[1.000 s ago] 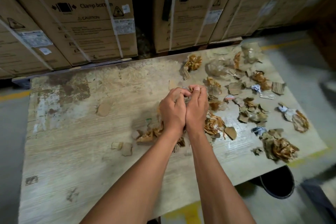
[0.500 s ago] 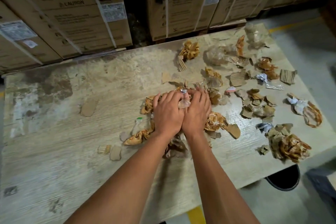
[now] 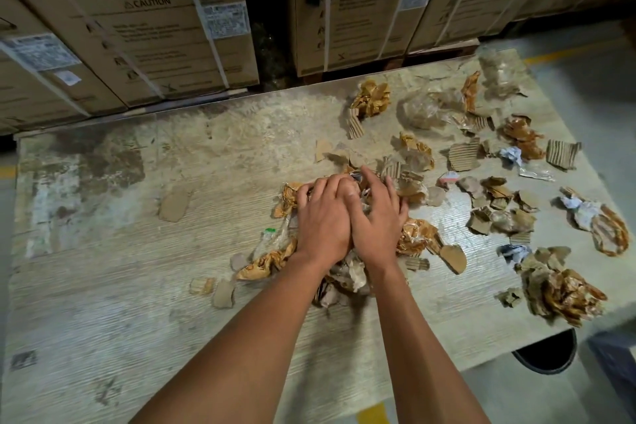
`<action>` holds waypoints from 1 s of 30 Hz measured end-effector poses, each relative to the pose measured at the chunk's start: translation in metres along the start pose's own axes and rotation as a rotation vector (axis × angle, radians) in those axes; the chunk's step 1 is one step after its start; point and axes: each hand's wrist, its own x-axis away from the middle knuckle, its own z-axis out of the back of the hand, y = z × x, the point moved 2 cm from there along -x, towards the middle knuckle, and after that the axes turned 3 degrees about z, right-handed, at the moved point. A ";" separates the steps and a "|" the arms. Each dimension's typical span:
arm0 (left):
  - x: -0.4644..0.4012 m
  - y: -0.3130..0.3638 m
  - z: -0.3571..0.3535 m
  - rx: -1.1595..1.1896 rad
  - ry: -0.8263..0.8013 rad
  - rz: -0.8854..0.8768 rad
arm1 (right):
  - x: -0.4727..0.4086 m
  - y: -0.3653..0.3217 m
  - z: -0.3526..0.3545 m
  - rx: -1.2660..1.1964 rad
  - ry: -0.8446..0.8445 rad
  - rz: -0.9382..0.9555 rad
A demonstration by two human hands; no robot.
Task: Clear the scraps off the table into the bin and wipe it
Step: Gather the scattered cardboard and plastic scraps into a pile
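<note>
Because the scraps lie scattered over the surface (image 3: 103,303), both hands press side by side, palms down, on the heap of scraps (image 3: 344,277) beneath them, apparently to rake it together. Beyond and to the right of the grip, more cardboard bits (image 3: 463,157) wait. Left hand (image 3: 323,220) and right hand (image 3: 377,217) touch, fingers spread and lightly curled over scraps, enclosing nothing firmly. Down-right of the grip, under the edge, stands the bin (image 3: 547,353).
</note>
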 end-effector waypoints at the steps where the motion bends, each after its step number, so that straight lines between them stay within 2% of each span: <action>1: 0.000 0.000 0.001 0.007 -0.002 -0.006 | -0.001 0.002 -0.001 -0.017 -0.003 -0.007; 3: -0.001 -0.001 0.006 0.054 -0.012 -0.006 | -0.003 0.004 0.000 -0.039 0.000 -0.019; 6: -0.002 -0.004 0.017 0.149 -0.111 -0.011 | -0.004 0.004 -0.001 -0.017 0.007 -0.009; 12: -0.010 -0.011 0.055 0.354 -0.450 -0.014 | -0.002 0.003 -0.001 0.038 0.031 0.022; 14: -0.004 -0.010 0.065 0.307 -0.427 -0.068 | -0.003 0.003 -0.004 0.093 0.043 0.032; 16: 0.010 -0.009 0.067 0.218 -0.332 -0.092 | -0.004 0.005 -0.006 0.101 0.051 0.028; 21: 0.039 -0.007 0.041 0.068 -0.246 -0.028 | -0.003 0.007 -0.005 0.131 0.058 0.055; 26: 0.038 -0.017 0.020 0.027 -0.241 -0.008 | -0.004 0.010 -0.008 0.212 0.083 0.082; 30: 0.030 -0.018 0.025 0.078 -0.317 0.002 | -0.004 0.008 -0.008 0.205 0.095 0.080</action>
